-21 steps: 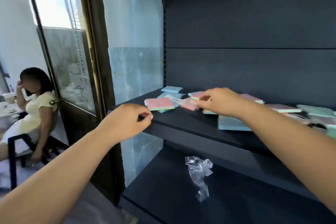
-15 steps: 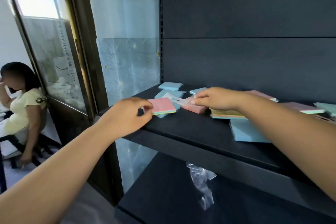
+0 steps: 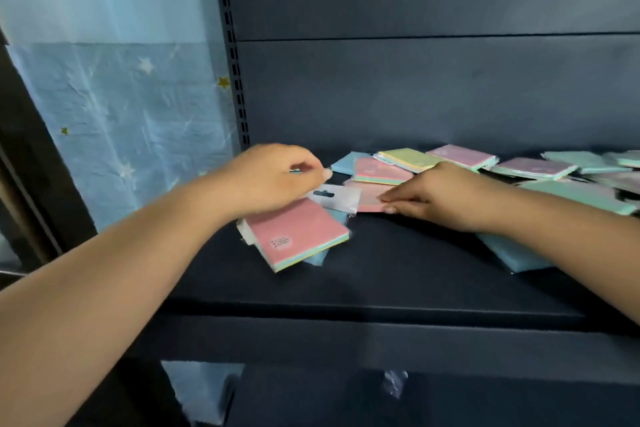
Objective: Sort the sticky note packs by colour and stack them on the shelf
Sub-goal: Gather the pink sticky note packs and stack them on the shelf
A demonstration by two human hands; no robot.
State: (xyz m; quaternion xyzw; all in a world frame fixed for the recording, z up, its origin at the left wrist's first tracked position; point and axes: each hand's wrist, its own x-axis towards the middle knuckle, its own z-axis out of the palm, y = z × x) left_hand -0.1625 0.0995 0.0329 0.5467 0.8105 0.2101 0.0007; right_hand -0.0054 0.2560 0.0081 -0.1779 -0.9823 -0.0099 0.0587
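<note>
While we count along the dark shelf (image 3: pixel 346 288), about ten sticky note packs show, though the right end blurs and the tally there is unsure. One pink-topped pack (image 3: pixel 298 239) lies at the front left on a blue pack (image 3: pixel 317 258); a second pink pack (image 3: pixel 369 196) sits just behind it, a third pink pack (image 3: pixel 379 170) behind that, a yellow-green pack (image 3: pixel 408 159) leans on the third, and a blue pack (image 3: pixel 346 163) lies at the back. Further right come two more pink-topped packs and several mint ones.

Our left hand (image 3: pixel 273 180) has its fingers curled over the front pink pack's white hang tab (image 3: pixel 334 198); we cannot tell whether it pinches anything. Our right hand (image 3: pixel 436 198) rests with straight fingers on the second pink pack.

Compared with half a second ago, the camera has come closer and turned right, so the seated person and the door are out of view, and our left hand has moved further in over the shelf.

Blue star-printed paper (image 3: pixel 121 135) covers the wall at left. On the lower shelf lies a crumpled clear wrapper (image 3: pixel 394 383). Our right forearm hides part of a large blue pack (image 3: pixel 512 255).
</note>
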